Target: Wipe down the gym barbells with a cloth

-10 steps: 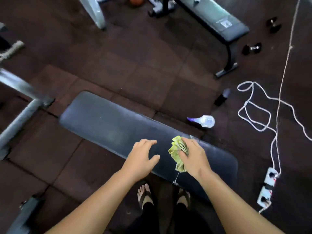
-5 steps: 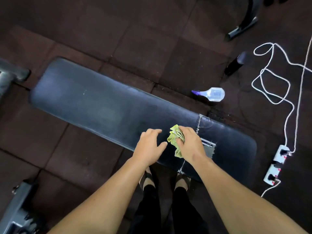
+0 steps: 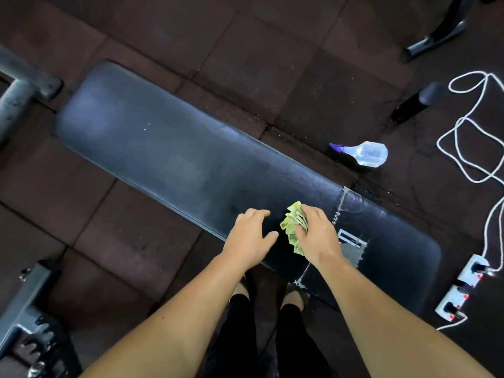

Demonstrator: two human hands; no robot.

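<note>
A crumpled yellow-green cloth (image 3: 293, 225) is pressed on the black padded bench (image 3: 169, 156), near its front edge. My right hand (image 3: 317, 236) grips the cloth from the right side. Just left of it, my left hand (image 3: 249, 237) rests on the bench edge with fingers spread and nothing in it. No barbell is in sight.
A clear spray bottle (image 3: 366, 153) with a purple nozzle lies on the floor behind the bench. White cable (image 3: 463, 137) loops at the right down to a power strip (image 3: 461, 287). Grey metal frame parts (image 3: 19, 88) stand at left. My feet are under the bench.
The view has tilted down and closer to the bench. Both hands stay together at the bench's front edge, with the cloth still in my right hand.
</note>
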